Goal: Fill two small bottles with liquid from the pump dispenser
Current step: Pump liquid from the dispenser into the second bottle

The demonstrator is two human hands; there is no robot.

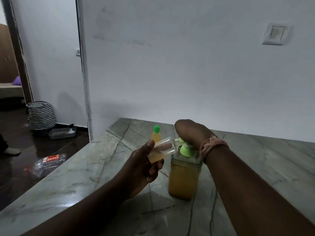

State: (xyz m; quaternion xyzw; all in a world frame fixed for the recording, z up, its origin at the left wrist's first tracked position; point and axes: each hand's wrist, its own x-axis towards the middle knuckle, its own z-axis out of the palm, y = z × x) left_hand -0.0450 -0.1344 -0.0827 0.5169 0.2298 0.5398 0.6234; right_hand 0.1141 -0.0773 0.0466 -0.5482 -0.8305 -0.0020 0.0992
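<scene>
While the right hand (187, 132) bears down on the pump (185, 171) head, its fingers out of sight so I cannot tell their set, the left hand (144, 166) pinches a tilted bottle (162, 150) at the spout — part full. A capped bottle (156, 135) stands behind, toward the tabletop's (255, 167) far edge, seemingly filled. Next: steady strokes, mouth kept under the spout. No labels on them; a wrapper (51, 159) on the floor reads "CLEAR".

Home: marble counter (71, 188), laundry basket (41, 116), bed (10, 90) beyond doorway.
</scene>
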